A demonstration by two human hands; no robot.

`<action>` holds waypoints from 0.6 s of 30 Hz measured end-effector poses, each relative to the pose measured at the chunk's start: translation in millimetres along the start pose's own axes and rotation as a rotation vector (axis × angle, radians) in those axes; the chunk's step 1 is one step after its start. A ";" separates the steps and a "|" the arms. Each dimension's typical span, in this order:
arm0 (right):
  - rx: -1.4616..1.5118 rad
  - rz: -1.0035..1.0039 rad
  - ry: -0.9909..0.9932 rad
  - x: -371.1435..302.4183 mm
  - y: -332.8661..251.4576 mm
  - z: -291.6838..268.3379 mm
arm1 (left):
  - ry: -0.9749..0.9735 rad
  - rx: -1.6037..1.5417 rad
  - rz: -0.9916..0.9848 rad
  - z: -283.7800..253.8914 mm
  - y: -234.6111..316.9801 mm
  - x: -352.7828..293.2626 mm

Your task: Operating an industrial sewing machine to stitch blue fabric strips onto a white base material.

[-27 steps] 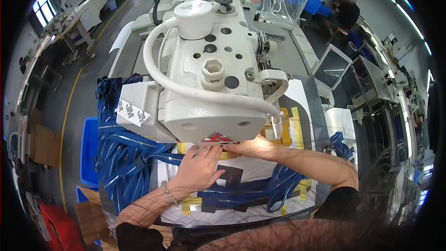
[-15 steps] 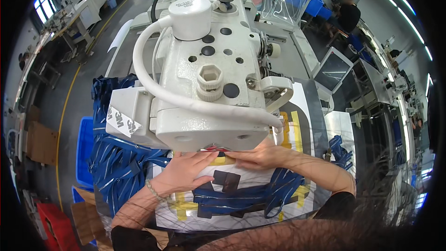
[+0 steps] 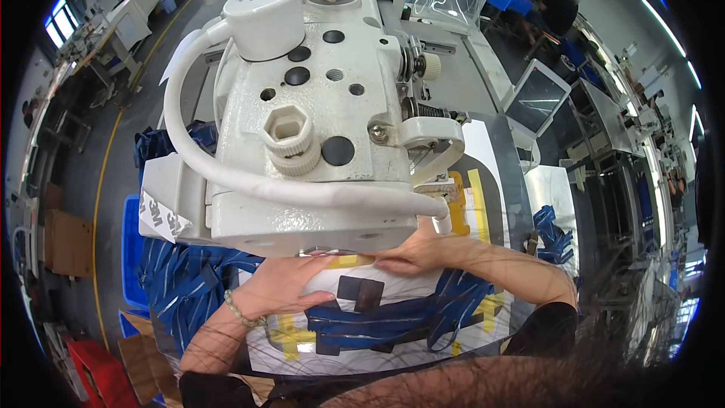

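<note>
Both my hands work close below the head of a white sewing machine point(image 3: 302, 219). My left hand point(image 3: 279, 287) lies on the white template sheet point(image 3: 276, 366), thumb spread from the stretched fingers, whose tips pass under the machine head. My right hand point(image 3: 415, 253) rests opposite, fingers pointing left and partly hidden by the machine; it looks flat, with no held thing visible. Yellow tape point(image 3: 347, 261) shows between the hands. Nearer me are dark square patches point(image 3: 361, 292) and a bundle of blue zippers point(image 3: 370, 325) lying across the sheet.
A pile of blue zippers point(image 3: 177, 279) covers the left side, beside a blue bin point(image 3: 133, 257). More zippers point(image 3: 551, 234) lie at the right. A tablet-like screen point(image 3: 538, 97) stands behind them. A red container point(image 3: 102, 374) and a cardboard box point(image 3: 68, 242) are on the left.
The view has shifted, so the machine head appears farther left and larger. My left fingertips are now more hidden under it. The zipper bundle keeps its place on the sheet.
</note>
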State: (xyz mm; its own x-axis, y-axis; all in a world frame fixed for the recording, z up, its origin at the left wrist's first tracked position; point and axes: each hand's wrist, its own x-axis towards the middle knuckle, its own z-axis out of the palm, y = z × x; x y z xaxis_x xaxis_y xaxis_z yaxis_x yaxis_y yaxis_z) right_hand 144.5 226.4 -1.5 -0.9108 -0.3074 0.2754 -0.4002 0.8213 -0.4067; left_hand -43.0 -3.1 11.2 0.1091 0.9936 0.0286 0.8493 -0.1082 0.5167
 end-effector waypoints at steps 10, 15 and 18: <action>0.241 -0.044 -0.035 10.6 3.1 -1.6 | -0.226 -0.095 -0.214 -4.5 2.3 -1.9; 0.085 -0.012 -0.068 13.6 -4.4 -2.9 | -0.009 0.080 -0.023 4.5 -1.7 -3.0; 0.039 0.173 -0.084 3.5 -17.9 -8.8 | -0.148 -0.086 -0.119 7.3 -3.0 -3.4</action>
State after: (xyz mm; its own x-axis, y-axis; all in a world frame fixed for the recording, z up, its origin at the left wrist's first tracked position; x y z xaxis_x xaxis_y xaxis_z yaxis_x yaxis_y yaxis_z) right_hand 149.3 214.9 14.4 -0.9711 -0.2036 0.1249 -0.2387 0.8466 -0.4757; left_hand -42.1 -6.4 3.3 0.0908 0.9830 -0.1599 0.8143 0.0192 0.5801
